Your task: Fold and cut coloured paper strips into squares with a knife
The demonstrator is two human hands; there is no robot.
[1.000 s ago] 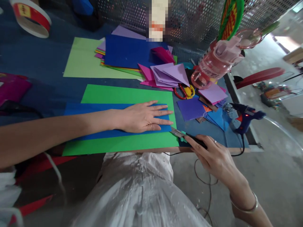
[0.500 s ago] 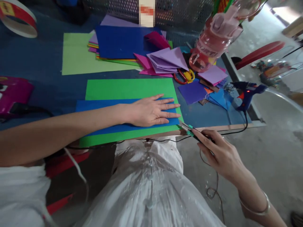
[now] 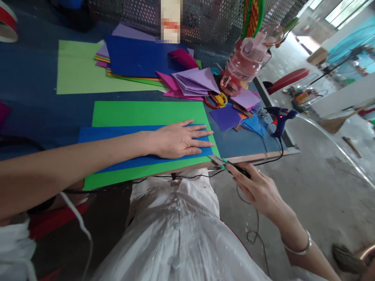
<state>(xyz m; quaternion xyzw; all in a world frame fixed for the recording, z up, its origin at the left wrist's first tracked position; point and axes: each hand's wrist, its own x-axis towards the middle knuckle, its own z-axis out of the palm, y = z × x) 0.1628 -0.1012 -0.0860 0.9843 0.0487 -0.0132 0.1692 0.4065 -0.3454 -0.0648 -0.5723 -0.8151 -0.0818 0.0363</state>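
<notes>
My left hand (image 3: 179,138) lies flat, fingers spread, on a blue paper strip (image 3: 117,134) that rests across a bright green sheet (image 3: 146,113). My right hand (image 3: 258,189) grips a utility knife (image 3: 224,164) with a black and teal handle. Its blade tip sits at the right end of the blue strip, at the table's front edge. The green sheet hangs slightly over that edge.
A pale green sheet (image 3: 76,70) and a stack of coloured papers (image 3: 137,58) lie further back. Folded purple pieces (image 3: 196,80), scissors (image 3: 215,100), a pink bottle (image 3: 241,66) and a blue glue gun (image 3: 279,117) stand at the right. A tape roll (image 3: 7,23) is far left.
The view has shifted and tilted. My left hand stays pressed on the blue strip; my right hand keeps the knife at the strip's right end, slightly lower and left.
</notes>
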